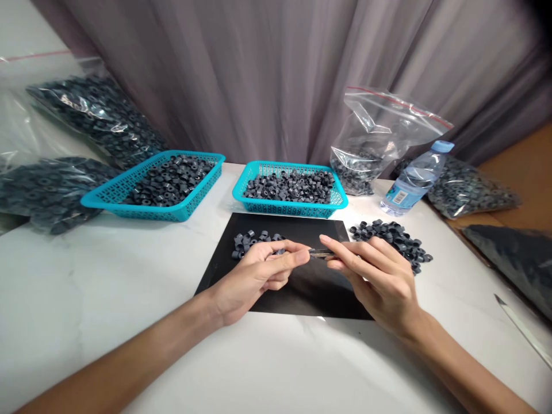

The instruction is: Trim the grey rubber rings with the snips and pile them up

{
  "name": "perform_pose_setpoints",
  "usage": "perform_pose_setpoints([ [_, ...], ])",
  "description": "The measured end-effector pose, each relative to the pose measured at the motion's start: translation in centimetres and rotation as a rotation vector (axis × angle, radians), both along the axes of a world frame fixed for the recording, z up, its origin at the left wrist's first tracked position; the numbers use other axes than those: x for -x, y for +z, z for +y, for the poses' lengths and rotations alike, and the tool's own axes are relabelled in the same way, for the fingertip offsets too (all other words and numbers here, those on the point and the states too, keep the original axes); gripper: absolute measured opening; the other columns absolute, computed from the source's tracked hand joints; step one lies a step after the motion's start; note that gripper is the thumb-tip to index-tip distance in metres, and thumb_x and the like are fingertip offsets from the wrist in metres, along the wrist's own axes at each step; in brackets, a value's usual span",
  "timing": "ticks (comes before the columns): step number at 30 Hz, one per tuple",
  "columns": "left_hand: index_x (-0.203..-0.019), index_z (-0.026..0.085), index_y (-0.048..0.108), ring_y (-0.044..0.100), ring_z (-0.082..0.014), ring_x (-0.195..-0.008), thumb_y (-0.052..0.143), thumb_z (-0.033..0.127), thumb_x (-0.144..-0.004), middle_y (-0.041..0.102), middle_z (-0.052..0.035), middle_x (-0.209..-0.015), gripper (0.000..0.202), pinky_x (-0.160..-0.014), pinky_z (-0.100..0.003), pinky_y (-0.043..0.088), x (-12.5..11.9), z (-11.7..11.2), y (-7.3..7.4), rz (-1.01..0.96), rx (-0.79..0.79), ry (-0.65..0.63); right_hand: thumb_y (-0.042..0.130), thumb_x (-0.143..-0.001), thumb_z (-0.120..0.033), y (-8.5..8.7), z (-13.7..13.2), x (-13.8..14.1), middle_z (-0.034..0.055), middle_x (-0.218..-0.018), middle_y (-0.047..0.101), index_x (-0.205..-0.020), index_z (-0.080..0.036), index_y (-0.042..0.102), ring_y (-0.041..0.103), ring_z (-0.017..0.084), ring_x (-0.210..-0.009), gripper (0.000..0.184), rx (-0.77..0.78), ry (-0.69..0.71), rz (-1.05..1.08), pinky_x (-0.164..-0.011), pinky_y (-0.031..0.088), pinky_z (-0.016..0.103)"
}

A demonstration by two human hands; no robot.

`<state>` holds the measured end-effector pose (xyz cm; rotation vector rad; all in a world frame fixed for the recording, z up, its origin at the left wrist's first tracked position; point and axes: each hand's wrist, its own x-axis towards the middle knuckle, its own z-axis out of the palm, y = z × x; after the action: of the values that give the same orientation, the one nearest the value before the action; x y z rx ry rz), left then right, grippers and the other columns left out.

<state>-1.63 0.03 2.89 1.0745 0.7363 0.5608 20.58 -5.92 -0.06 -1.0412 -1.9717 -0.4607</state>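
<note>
My left hand (259, 276) and my right hand (379, 279) meet over a black mat (302, 287) on the white table. Both pinch a thin, dark, rod-like thing (319, 253) that spans the gap between their fingertips; I cannot make out what it is. A small heap of grey rubber rings (252, 241) lies on the mat just beyond my left hand. A second loose pile of rings (394, 237) rests on the table right of the mat, close to my right hand.
Two teal baskets (129, 198) (259, 172) full of rings stand behind the mat. Plastic bags of rings (366, 155) lie at the back left, back and right. A water bottle (414, 181) stands at the right. A blade-like tool (521, 330) lies near the right edge.
</note>
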Motion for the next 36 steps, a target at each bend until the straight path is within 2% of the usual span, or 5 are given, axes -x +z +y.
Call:
perform_pose_setpoints([
  [4, -0.101, 0.017, 0.07, 0.019, -0.0057, -0.057, 0.08, 0.037, -0.083, 0.03, 0.0069, -0.068, 0.029, -0.047, -0.019, 0.014, 0.02, -0.02, 0.1, -0.002, -0.015, -0.006, 0.064, -0.097, -0.014, 0.05, -0.08, 0.15, 0.0052, -0.093, 0.075, -0.141, -0.022, 0.059, 0.053, 0.014, -0.067, 0.046, -0.004, -0.015, -0.009, -0.066, 0.044, 0.029],
  [10, -0.098, 0.018, 0.072, 0.019, -0.006, -0.056, 0.079, 0.034, -0.083, 0.03, 0.0071, -0.067, 0.023, -0.047, -0.02, 0.014, 0.07, 0.05, 0.29, -0.006, -0.044, -0.009, 0.064, -0.096, -0.011, 0.18, -0.1, 0.13, 0.006, -0.092, 0.074, -0.138, -0.019, 0.061, 0.051, 0.014, -0.067, 0.042, 0.001, -0.008, -0.02, -0.065, 0.043, 0.029],
  [22, -0.093, 0.02, 0.075, 0.018, -0.0068, -0.055, 0.08, 0.037, -0.082, 0.028, 0.0078, -0.062, 0.02, -0.047, -0.022, 0.013, 0.23, 0.22, 0.34, 0.022, -0.12, -0.038, 0.067, -0.094, -0.01, 0.35, -0.38, 0.06, 0.0061, -0.093, 0.075, -0.143, -0.021, 0.057, 0.053, 0.015, -0.068, 0.051, -0.027, -0.021, -0.034, -0.066, 0.043, 0.029],
  [36, -0.095, 0.019, 0.074, 0.016, -0.0071, -0.055, 0.082, 0.04, -0.079, 0.029, 0.0081, -0.062, 0.027, -0.048, -0.024, 0.012, 0.0, -0.27, 0.42, 0.016, -0.072, -0.012, 0.066, -0.095, -0.011, 0.59, -0.53, 0.02, 0.0056, -0.094, 0.076, -0.148, -0.024, 0.053, 0.056, 0.015, -0.066, 0.056, -0.035, -0.03, -0.047, -0.065, 0.045, 0.029],
])
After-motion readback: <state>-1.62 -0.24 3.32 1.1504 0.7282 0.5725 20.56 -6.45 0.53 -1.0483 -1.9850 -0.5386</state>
